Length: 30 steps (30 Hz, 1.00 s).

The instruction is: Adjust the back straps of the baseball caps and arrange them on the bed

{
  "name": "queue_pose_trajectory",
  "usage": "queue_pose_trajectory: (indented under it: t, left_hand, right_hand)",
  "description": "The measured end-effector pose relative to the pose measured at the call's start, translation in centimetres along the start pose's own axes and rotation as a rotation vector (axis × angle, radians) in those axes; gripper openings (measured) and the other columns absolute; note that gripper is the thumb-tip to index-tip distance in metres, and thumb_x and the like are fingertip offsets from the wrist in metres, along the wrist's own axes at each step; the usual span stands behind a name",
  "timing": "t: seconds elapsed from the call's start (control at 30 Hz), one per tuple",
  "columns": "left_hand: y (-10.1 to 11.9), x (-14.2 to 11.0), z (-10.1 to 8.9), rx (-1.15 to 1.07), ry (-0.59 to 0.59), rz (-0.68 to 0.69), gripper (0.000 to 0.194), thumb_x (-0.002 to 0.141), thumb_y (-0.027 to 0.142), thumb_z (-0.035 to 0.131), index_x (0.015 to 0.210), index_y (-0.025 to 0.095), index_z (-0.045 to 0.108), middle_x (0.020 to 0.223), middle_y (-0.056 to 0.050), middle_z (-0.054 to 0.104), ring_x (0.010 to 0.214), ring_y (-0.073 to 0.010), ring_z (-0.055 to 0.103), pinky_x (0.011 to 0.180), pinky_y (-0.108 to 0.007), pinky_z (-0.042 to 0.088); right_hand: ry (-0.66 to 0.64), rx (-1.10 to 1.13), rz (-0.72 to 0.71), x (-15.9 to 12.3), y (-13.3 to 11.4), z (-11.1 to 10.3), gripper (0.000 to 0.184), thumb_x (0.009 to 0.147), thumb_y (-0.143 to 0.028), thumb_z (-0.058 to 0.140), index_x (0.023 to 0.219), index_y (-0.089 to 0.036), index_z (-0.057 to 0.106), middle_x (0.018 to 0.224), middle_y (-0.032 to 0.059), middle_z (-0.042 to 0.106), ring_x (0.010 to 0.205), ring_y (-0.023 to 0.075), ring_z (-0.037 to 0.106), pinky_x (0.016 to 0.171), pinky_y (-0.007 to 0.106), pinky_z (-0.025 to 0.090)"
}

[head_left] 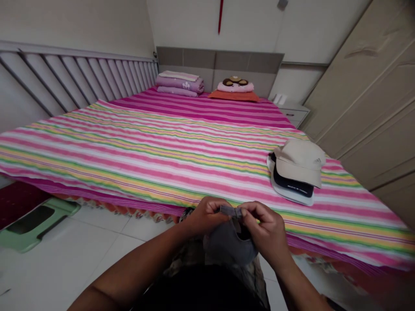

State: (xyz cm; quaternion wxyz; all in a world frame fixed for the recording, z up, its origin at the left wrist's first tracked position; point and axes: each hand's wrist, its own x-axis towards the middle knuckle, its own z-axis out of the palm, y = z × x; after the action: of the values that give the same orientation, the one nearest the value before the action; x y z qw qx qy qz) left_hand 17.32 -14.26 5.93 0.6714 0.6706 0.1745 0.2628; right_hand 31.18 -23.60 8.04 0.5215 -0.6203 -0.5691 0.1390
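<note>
A grey baseball cap [228, 244] hangs in front of my body, its back strap and opening turned up towards me. The fingers of my left hand [209, 216] pinch the left part of the strap. On the other side, my right hand [266, 226] grips the strap between thumb and fingers. Whether the strap is fastened in the middle cannot be made out. To the right on the bed lies a stack of caps: a beige cap [300, 157] on top, a black cap [292, 185] under it and a white cap [282, 195] lowest.
The bed [155, 151] has a striped cover. Folded purple bedding [180, 84] and an orange pillow [233, 96] lie by the headboard [194, 60]. A green stool [42, 224] stands on the tiled floor at left. Right of the bed are a nightstand [296, 113] and a wardrobe [372, 95].
</note>
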Motion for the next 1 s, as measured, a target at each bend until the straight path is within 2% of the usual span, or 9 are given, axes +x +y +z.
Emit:
queue_pose_trajectory:
  t: [0.1,0.2,0.3,0.4,0.53,0.63,0.77,0.9,1.0]
  left_hand:
    - [-0.2,-0.1,0.0,-0.030,-0.007,0.010,0.024,0.071,0.034,0.062,0.069,0.010,0.062,0.057,0.001,0.050,0.053,-0.0074,0.039,0.052,-0.020,0.031]
    - [-0.3,-0.1,0.0,-0.053,0.015,-0.015,0.031,0.070,0.041,0.063,0.069,0.009,0.062,0.058,0.000,0.052,0.053,-0.0075,0.040,0.052,-0.020,0.032]
    - [-0.3,0.0,-0.1,-0.083,0.039,-0.062,0.036,0.066,0.045,0.065,0.066,0.009,0.061,0.057,0.000,0.052,0.051,-0.0068,0.040,0.050,-0.019,0.031]
    - [0.0,0.0,-0.1,-0.080,0.031,-0.080,0.035,0.066,0.044,0.066,0.067,0.009,0.061,0.058,-0.001,0.053,0.052,-0.0072,0.041,0.051,-0.019,0.032]
    - [0.1,0.0,0.2,-0.052,0.034,-0.071,0.032,0.071,0.041,0.062,0.067,0.009,0.061,0.059,-0.001,0.053,0.054,-0.0077,0.042,0.052,-0.020,0.033]
    - [-0.2,-0.2,0.3,-0.044,0.019,-0.025,0.029,0.073,0.038,0.061,0.069,0.010,0.062,0.057,0.000,0.049,0.053,-0.0069,0.039,0.050,-0.019,0.030]
    - [-0.5,-0.4,0.3,-0.119,0.004,-0.005,0.027,0.074,0.037,0.061,0.073,0.010,0.064,0.060,-0.001,0.053,0.054,-0.0077,0.042,0.052,-0.020,0.032]
    - [-0.2,-0.4,0.2,-0.185,0.022,-0.031,0.025,0.072,0.036,0.063,0.072,0.011,0.064,0.061,-0.001,0.055,0.053,-0.0074,0.044,0.052,-0.020,0.033]
    - [0.1,-0.4,-0.1,-0.232,0.043,-0.063,0.025,0.068,0.035,0.067,0.067,0.011,0.062,0.057,0.001,0.052,0.051,-0.0066,0.043,0.050,-0.019,0.032]
  right_hand:
    - [-0.063,0.393,0.403,0.1,0.4,0.6,0.017,0.074,-0.033,0.058,0.069,-0.017,0.059,0.046,-0.0023,0.055,0.040,0.0099,0.046,0.040,0.020,0.035]
    - [-0.076,0.490,0.479,0.0,0.5,0.8,0.020,0.075,-0.036,0.058,0.073,-0.016,0.059,0.046,-0.0026,0.054,0.038,0.0093,0.046,0.039,0.020,0.035]
    - [0.003,0.191,0.118,0.0,0.3,0.1,0.019,0.079,-0.030,0.056,0.091,-0.017,0.063,0.070,0.0035,0.064,0.053,0.0130,0.057,0.049,0.024,0.045]
    - [-0.051,-0.206,-0.327,-0.1,0.2,-0.7,0.024,0.083,-0.019,0.053,0.105,-0.019,0.062,0.088,0.0079,0.066,0.072,0.0169,0.062,0.062,0.027,0.049]
    - [-0.072,-0.516,-0.509,-0.4,0.3,-0.8,0.023,0.085,-0.015,0.047,0.100,-0.014,0.064,0.076,0.0090,0.068,0.068,0.0194,0.063,0.062,0.029,0.048]
    - [0.032,-0.285,-0.201,-0.3,0.3,-0.3,0.015,0.082,-0.021,0.050,0.085,-0.017,0.064,0.066,0.0054,0.067,0.057,0.0176,0.060,0.054,0.027,0.046]
    - [0.039,0.506,0.420,0.2,0.4,0.3,0.021,0.080,-0.036,0.052,0.069,-0.018,0.055,0.050,-0.0001,0.057,0.042,0.0137,0.052,0.043,0.024,0.042]
    - [-0.110,0.637,0.415,0.4,0.8,0.1,0.030,0.075,-0.047,0.059,0.083,-0.018,0.061,0.065,0.0005,0.062,0.057,0.0135,0.056,0.060,0.026,0.047]
    - [-0.306,0.556,0.408,0.1,1.5,-0.4,0.027,0.072,-0.043,0.065,0.072,-0.016,0.061,0.059,-0.0016,0.058,0.051,0.0106,0.050,0.054,0.023,0.042]
